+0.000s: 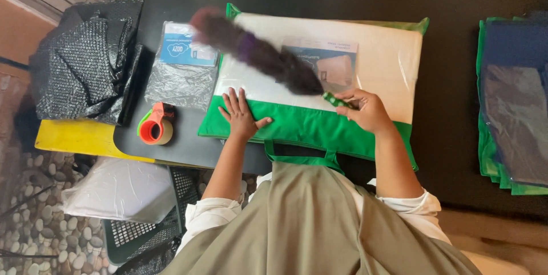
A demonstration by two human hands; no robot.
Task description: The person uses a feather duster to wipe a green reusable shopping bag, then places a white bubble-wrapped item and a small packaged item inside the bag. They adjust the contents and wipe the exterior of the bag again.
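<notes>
- Two bare hands are at work on a green-edged clear bag [311, 126] that holds a white pillow [377, 63]; the bag lies flat on a black table [456, 6] and serves as the landmark below.
- Head view, left hand [241, 116]: laid palm down with fingers spread on the bag's green border, near its left end. It holds nothing.
- Head view, right hand [365, 109]: curled tight around the green handle [335, 101] of a duster, over the bag's near edge, right of centre.
- Duster head [257, 52]: dark brown and purple, fluffy, blurred; it runs from the handle up and left across the bag's clear face to its far left corner.
- Printed card [328, 61]: inside the bag, just right of the duster head, partly covered by it.
- Flat clear packet [182, 66] with a blue-and-white label: on the table, just left of the bag.
- Tape dispenser [157, 123], orange and green: left of the bag's near left corner.
- Black netting bundle [85, 63]: well left of the bag, past the packet.
- Stack of green-edged bags [514, 103]: well right of the bag, at the table's right side.
- Green strap [302, 158]: hangs from the bag's near edge toward the person.
</notes>
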